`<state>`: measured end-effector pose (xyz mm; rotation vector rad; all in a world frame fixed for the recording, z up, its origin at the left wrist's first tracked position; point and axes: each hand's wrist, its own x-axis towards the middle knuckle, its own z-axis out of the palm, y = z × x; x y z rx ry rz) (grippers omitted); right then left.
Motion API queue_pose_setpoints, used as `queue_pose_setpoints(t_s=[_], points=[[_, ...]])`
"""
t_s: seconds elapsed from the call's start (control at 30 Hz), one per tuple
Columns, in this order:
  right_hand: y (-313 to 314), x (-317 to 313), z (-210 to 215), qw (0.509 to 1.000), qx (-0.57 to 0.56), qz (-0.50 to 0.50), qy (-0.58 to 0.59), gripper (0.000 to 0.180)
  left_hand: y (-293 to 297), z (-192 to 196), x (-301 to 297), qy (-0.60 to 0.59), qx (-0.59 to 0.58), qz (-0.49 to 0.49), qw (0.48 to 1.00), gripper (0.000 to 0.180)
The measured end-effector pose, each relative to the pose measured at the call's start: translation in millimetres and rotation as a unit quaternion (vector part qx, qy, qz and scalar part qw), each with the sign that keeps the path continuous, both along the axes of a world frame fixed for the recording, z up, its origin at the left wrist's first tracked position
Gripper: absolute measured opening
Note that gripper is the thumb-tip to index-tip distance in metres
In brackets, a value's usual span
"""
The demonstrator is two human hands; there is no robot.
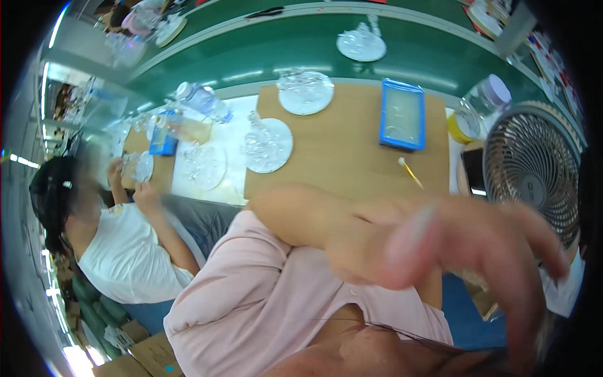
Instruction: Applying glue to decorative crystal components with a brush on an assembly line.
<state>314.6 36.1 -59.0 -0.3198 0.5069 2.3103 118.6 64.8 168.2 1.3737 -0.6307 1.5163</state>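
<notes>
My left hand (465, 245) is raised close to the camera, its arm bent across my body from the pink sleeve. The fingers are spread and slightly curled, blurred, with nothing visible in them. A piece of my right upper arm shows behind it; my right hand cannot be seen. Beyond, on the brown board (339, 154), lies a yellow-handled swab or small brush (411, 171). Farther back is a blue-rimmed shallow tray (402, 116) with a pale inside. White discs bearing clear, shiny pieces sit at the board's far edge (306, 93) and left edge (269, 146).
A grey fan (532, 169) stands at the right beside a lidded clear jar (480, 107) with a yellow base. Clear bottles (204, 100) stand at the left. A co-worker in white (135, 251) sits there, holding a disc. Behind runs a green belt (276, 53) carrying another disc (361, 45).
</notes>
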Motion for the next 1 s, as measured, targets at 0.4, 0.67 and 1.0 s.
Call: queue_pose_setpoints(t_s=[0.4,0.67,1.0], points=[[-13.8,-13.3,-20.5,-0.364,-0.582,0.33,0.648,0.027,-47.6,-46.4,43.2,0.266,-0.094,-0.13,0.951,0.071],[-7.9,-33.7,1.3,-0.282,-0.578,0.341,0.686,0.03,-62.6,-41.2,-39.9,0.432,-0.082,-0.092,0.893,0.043],[18.1,-36.1,39.6,-0.262,-0.635,0.341,0.642,0.026,-57.5,-94.6,-194.9,0.547,0.018,0.635,0.545,0.027]])
